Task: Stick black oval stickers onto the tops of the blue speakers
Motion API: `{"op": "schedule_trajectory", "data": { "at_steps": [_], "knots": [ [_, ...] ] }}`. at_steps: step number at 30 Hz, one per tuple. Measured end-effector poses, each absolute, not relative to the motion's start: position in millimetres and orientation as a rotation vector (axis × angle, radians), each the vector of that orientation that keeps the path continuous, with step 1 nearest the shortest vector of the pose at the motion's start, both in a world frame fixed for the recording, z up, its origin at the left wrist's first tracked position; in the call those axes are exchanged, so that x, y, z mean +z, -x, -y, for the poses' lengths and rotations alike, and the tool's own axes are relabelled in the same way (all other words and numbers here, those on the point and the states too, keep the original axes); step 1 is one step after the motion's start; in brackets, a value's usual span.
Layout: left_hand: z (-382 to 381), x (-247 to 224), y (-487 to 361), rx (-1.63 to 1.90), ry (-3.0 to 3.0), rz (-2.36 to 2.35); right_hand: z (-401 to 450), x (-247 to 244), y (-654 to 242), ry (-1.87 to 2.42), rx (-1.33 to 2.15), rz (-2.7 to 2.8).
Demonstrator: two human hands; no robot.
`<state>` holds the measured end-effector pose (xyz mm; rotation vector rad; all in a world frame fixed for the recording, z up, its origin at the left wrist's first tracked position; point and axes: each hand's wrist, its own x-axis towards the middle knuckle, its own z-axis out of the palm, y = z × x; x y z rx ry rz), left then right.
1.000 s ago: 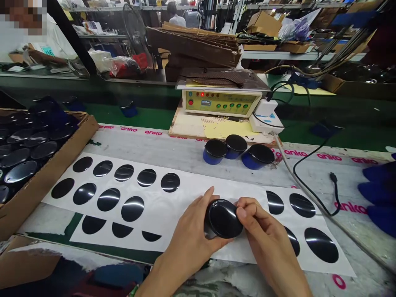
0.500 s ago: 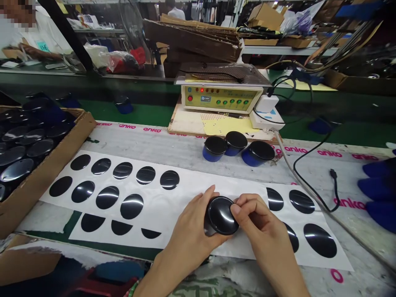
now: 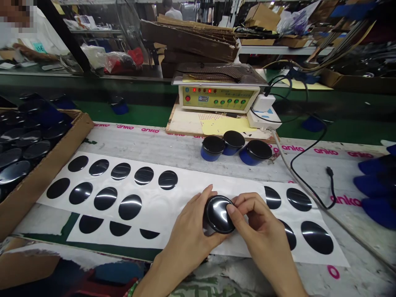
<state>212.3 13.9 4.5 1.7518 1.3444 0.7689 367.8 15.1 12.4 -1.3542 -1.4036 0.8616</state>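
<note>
My left hand (image 3: 192, 225) wraps around the side of a small cylinder with a glossy black round top (image 3: 219, 213), keeping the top tilted toward me. The thumb of my right hand (image 3: 262, 231) presses on the right edge of that top, its other fingers curled together beside the rim. Under both hands lies a white backing sheet (image 3: 185, 202) with rows of glossy black round stickers (image 3: 130, 207). More stickers (image 3: 317, 237) sit on its right-hand part. Beyond my hands stand three blue cylinders with black tops (image 3: 255, 152).
At left is a cardboard box (image 3: 66, 142) full of black-topped cylinders. A control box (image 3: 219, 99) with lit red lights stands behind, beside a white power strip (image 3: 264, 117). A black cable (image 3: 297, 165) crosses the right side. More blue cylinders (image 3: 375, 210) stand far right.
My right thumb has slid slightly left, further onto the black top. Both hands keep hold of the cylinder. The whole view has shifted a little.
</note>
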Motion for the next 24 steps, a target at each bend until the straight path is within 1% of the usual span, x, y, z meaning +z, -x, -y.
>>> {"op": "schedule_trajectory", "data": {
  "at_steps": [8, 13, 18, 21, 24],
  "knots": [
    [-12, 0, -212, 0.765, -1.842, -1.355, -14, 14, -370, 1.369, 0.857, 1.444],
    [-12, -3, -210, 0.775, -2.116, -1.316, -12, 17, -368, 1.373, 0.780, 1.552],
    [-8, 3, -208, 0.732, -2.454, -1.266, -13, 35, -386, 1.513, 0.420, 1.846],
    [-3, 12, -203, 0.652, -2.586, -1.147, -30, 49, -418, 1.666, 0.124, 1.820],
    [-16, 28, -186, 0.560, -2.631, -1.085, -60, 56, -450, 1.833, 0.007, 1.885]
  ]
}}
